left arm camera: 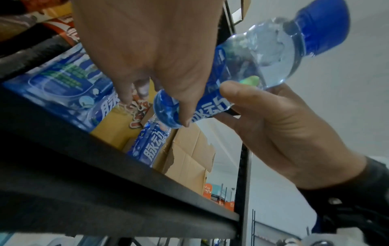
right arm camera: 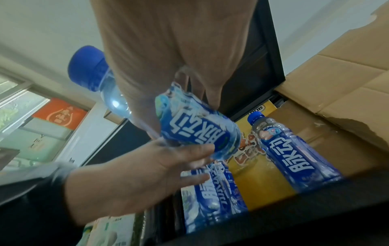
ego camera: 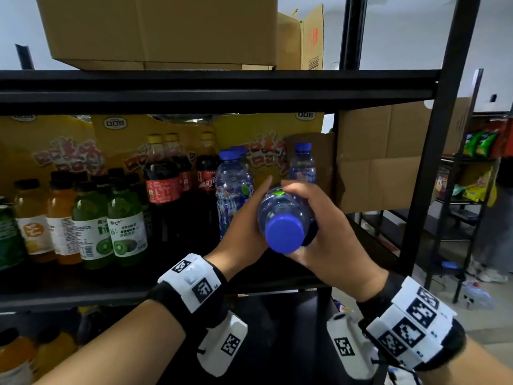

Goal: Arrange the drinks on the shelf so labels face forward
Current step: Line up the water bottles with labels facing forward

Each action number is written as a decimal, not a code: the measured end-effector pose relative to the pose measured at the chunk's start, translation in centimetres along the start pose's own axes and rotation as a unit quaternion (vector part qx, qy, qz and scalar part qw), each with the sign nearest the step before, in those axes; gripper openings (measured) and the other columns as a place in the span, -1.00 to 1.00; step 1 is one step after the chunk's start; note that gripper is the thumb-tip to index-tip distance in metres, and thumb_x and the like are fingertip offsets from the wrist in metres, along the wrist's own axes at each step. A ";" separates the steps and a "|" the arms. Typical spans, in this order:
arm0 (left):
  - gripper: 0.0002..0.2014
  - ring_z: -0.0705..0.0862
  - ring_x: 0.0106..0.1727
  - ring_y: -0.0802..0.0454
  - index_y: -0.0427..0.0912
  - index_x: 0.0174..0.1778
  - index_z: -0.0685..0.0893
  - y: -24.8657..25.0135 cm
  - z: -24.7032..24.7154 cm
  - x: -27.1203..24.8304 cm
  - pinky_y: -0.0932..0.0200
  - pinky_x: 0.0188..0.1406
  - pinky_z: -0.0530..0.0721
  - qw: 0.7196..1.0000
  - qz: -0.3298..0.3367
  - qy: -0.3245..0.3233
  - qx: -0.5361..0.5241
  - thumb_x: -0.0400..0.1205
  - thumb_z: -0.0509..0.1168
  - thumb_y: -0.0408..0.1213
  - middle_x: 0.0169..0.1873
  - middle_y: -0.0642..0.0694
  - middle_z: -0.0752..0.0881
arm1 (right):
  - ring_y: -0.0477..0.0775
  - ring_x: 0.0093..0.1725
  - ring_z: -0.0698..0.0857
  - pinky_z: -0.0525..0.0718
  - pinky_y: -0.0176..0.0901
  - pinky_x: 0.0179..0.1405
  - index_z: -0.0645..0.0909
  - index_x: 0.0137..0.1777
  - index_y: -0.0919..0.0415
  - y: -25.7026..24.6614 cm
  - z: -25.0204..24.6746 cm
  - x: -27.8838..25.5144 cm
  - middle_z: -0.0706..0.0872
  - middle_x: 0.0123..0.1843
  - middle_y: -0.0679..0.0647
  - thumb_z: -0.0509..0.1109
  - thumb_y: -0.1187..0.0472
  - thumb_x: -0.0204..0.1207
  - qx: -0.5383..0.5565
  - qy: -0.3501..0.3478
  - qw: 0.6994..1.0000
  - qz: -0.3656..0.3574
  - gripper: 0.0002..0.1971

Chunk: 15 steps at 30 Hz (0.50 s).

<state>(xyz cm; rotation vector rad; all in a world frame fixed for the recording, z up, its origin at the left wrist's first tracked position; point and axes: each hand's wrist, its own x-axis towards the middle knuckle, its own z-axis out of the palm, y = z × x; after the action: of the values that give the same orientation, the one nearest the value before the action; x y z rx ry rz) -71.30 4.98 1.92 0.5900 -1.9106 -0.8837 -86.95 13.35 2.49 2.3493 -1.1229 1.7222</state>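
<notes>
We hold a blue-capped bottle (ego camera: 286,215) off the shelf (ego camera: 83,295), just in front of its right end, tipped so the cap points back at us. Our right hand (ego camera: 319,226) curls round the body with the thumb across the label; our left hand (ego camera: 244,220) cups the other side, fingers nearly straight against it (a steadying touch more than a grip). The wrist views show the white lettering of its blue label (right arm camera: 195,131) clearly, so we judge it is being turned for replacing. Two like bottles (ego camera: 231,187) stand nearer the middle, and another bottle (ego camera: 302,166) stands near the right end. Leftward, the cola bottles (ego camera: 163,182), the green kiwi drinks (ego camera: 126,220) and the orange drinks (ego camera: 33,218) show mixed faces, some side panels. We judge much remains to be done.
</notes>
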 end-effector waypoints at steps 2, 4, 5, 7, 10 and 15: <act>-0.09 0.48 0.64 0.04 0.45 0.61 0.18 0.3 -0.3 -0.1 -0.20 0.63 0.49 0.999 0.028 -0.015 0.019 0.37 0.51 0.16 0.66 0.01 0.44 | -0.04 0.47 0.64 0.65 -0.18 0.41 0.50 0.47 0.25 0.0 0.3 -0.6 0.61 0.48 0.07 0.76 0.47 0.29 0.016 0.007 1.000 -0.017 -0.23; -0.13 0.40 0.69 0.01 0.44 0.62 0.22 0.6 -0.2 -0.1 -0.26 0.65 0.43 0.998 0.050 -0.013 0.036 0.39 0.48 0.20 0.70 0.00 0.39 | -0.09 0.53 0.60 0.62 -0.22 0.45 0.48 0.49 0.28 0.0 0.5 -1.0 0.58 0.54 0.05 0.75 0.48 0.31 0.028 0.017 0.999 -0.019 -0.23; -0.13 0.39 0.70 0.00 0.38 0.65 0.24 0.5 -0.2 0.0 -0.27 0.66 0.42 0.998 0.059 -0.007 0.038 0.41 0.48 0.18 0.70 0.00 0.39 | -0.11 0.54 0.59 0.62 -0.21 0.46 0.48 0.51 0.30 0.0 0.4 -1.0 0.57 0.55 0.03 0.74 0.48 0.31 0.032 0.020 0.999 -0.017 -0.22; -0.13 0.43 0.68 0.02 0.17 0.71 0.32 0.1 0.0 0.2 -0.25 0.65 0.44 0.997 0.068 0.006 0.034 0.46 0.51 0.07 0.66 0.00 0.45 | -0.12 0.51 0.62 0.65 -0.19 0.45 0.48 0.54 0.28 -0.1 0.2 -0.8 0.61 0.51 -0.07 0.74 0.46 0.31 0.040 0.023 0.999 -0.007 -0.20; -0.26 0.66 0.44 0.23 0.03 0.58 0.53 -1.0 0.0 0.4 0.01 0.46 0.67 0.997 0.060 0.011 0.053 0.45 0.60 -0.11 0.39 0.19 0.72 | -0.19 0.43 0.68 0.65 -0.33 0.38 0.47 0.58 0.07 -0.1 -0.7 0.5 0.68 0.44 -0.19 0.77 0.35 0.32 0.072 0.023 0.996 0.045 -0.15; -0.53 0.79 -0.05 0.43 0.26 0.09 0.71 -1.5 0.0 0.0 0.52 -0.11 0.64 0.997 0.017 0.038 0.068 0.32 0.70 0.13 -0.05 0.38 0.83 | -0.24 0.26 0.76 0.75 -0.18 0.27 0.50 0.33 -0.29 0.8 -1.2 3.3 0.78 0.27 -0.22 0.75 -0.32 0.13 0.101 0.077 0.971 0.205 -0.23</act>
<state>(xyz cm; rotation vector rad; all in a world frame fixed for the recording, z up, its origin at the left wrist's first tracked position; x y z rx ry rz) -71.22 4.01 0.77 0.6616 -1.9165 -0.7035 -87.93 11.54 5.40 2.1454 -1.5578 2.2016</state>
